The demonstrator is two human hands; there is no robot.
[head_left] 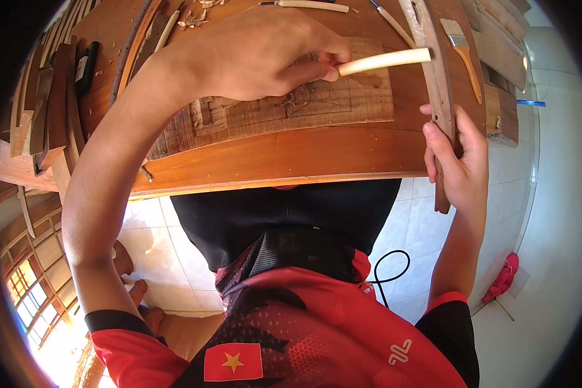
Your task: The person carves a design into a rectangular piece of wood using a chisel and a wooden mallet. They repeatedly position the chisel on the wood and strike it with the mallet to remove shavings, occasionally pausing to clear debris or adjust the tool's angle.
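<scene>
My left hand [258, 61] is closed in a pinch around a carving chisel with a pale wooden handle [389, 60]; its blade is hidden behind my fingers. The hand hovers over a brown wooden board [349, 111] bearing drawn lines and cut marks. Wrapped in my right hand [464, 165] is a long, weathered wooden bar [436, 84], held upright in the picture at the table's right side. The handle's butt end overlaps the bar; whether they touch I cannot tell.
More pale-handled tools [313, 5] lie along the far side of the orange-brown table [291, 155], near wood shavings [194, 18]. A flat paintbrush [459, 44] rests at the right. Wood strips [58, 97] crowd the left; planks [498, 39] are stacked at the right.
</scene>
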